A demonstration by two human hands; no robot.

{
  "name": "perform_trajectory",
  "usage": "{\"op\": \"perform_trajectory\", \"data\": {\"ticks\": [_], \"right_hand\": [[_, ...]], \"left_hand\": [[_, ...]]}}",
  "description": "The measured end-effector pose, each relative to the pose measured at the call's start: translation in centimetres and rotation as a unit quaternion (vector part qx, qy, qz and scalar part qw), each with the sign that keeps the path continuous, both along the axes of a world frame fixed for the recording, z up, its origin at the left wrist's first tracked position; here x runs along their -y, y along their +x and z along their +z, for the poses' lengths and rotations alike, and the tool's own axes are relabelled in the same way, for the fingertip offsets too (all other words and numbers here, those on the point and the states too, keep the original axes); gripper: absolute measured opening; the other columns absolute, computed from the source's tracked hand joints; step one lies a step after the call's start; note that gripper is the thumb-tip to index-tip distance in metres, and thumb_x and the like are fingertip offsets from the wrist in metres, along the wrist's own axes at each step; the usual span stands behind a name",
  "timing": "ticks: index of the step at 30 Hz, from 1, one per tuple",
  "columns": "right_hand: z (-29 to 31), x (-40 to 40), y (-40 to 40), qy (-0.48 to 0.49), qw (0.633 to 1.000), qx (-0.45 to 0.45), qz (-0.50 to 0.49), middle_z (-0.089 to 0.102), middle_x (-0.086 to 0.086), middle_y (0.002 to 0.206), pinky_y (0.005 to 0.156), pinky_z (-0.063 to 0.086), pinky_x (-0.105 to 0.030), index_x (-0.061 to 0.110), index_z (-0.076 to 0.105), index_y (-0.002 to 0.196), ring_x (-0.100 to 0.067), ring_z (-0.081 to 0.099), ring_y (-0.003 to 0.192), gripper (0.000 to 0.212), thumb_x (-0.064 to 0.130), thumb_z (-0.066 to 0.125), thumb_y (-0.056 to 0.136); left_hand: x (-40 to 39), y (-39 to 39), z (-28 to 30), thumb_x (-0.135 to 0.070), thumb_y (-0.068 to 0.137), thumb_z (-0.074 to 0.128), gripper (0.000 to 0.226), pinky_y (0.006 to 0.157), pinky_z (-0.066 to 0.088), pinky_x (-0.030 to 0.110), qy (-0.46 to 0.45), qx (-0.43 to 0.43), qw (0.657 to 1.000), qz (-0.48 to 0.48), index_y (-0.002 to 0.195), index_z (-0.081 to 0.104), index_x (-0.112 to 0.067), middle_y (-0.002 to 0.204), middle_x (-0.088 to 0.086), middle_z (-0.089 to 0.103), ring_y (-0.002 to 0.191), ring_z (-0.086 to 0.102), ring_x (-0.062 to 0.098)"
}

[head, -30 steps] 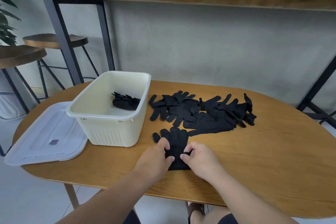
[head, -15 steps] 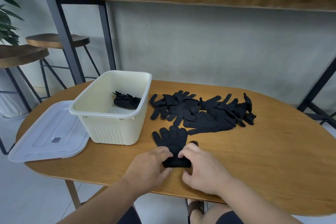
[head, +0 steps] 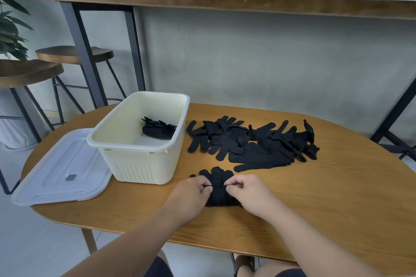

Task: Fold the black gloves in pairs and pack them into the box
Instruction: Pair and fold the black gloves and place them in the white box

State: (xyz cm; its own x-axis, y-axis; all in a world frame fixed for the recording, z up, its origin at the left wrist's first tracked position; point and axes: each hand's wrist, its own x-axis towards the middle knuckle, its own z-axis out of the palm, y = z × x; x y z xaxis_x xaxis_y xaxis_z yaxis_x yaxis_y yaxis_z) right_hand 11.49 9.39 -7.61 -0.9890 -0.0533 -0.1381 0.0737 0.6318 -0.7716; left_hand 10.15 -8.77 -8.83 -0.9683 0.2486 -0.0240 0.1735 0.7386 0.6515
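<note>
A stacked pair of black gloves (head: 218, 183) lies on the wooden table (head: 337, 198) just in front of me, fingers pointing away. My left hand (head: 191, 195) pinches its left edge and my right hand (head: 247, 193) pinches its right edge, with the cuff end lifted over the palm. A loose pile of black gloves (head: 252, 141) lies behind it. The cream box (head: 139, 146) stands to the left with one folded glove pair (head: 158, 129) inside at its far right.
A translucent lid (head: 60, 171) lies flat left of the box, overhanging the table's edge. Two wooden stools (head: 74, 54) and a plant (head: 9, 29) stand at the far left. A high wooden counter (head: 225, 0) on black legs runs behind the table.
Both hands slid to the cuff end of the glove pair, took hold of it, and have brought it forward over the palm. The pair looks shorter now.
</note>
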Motion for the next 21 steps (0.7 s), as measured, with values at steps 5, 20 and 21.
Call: {"op": "perform_trajectory", "data": {"ticks": [5, 20, 21], "right_hand": [[-1.5, 0.3, -1.1, 0.041, 0.998, -0.035, -0.025, 0.061, 0.012, 0.085, 0.067, 0.048, -0.020, 0.034, 0.066, 0.096, -0.007, 0.058, 0.075, 0.006, 0.030, 0.065, 0.091], [-0.5, -0.6, 1.2, 0.264, 0.932, -0.183, 0.169, 0.047, 0.021, 0.127, 0.089, 0.046, -0.023, 0.031, 0.051, 0.134, -0.006, 0.051, 0.112, 0.048, 0.046, 0.051, 0.088], [-0.3, -0.5, 1.5, 0.278, 0.926, -0.188, 0.174, 0.047, 0.019, 0.128, 0.092, 0.046, -0.025, 0.030, 0.050, 0.135, -0.007, 0.050, 0.114, 0.048, 0.044, 0.051, 0.089]], "left_hand": [[-0.5, -0.8, -0.5, -0.030, 0.095, 0.055, 0.013, 0.073, 0.043, 0.017, -0.043, -0.045, 0.998, 0.021, 0.107, 0.059, -0.028, 0.101, -0.011, 0.052, 0.084, 0.053, 0.004], [1.1, 1.0, -0.7, -0.063, 0.092, 0.041, 0.063, 0.103, 0.039, 0.022, -0.177, -0.156, 0.964, -0.123, 0.143, 0.041, -0.026, 0.139, -0.014, 0.040, 0.123, 0.043, 0.006], [1.2, 1.3, -0.9, -0.060, 0.092, 0.044, 0.062, 0.105, 0.037, 0.021, -0.188, -0.157, 0.961, -0.129, 0.144, 0.038, -0.027, 0.141, -0.013, 0.038, 0.126, 0.041, 0.007]]}}
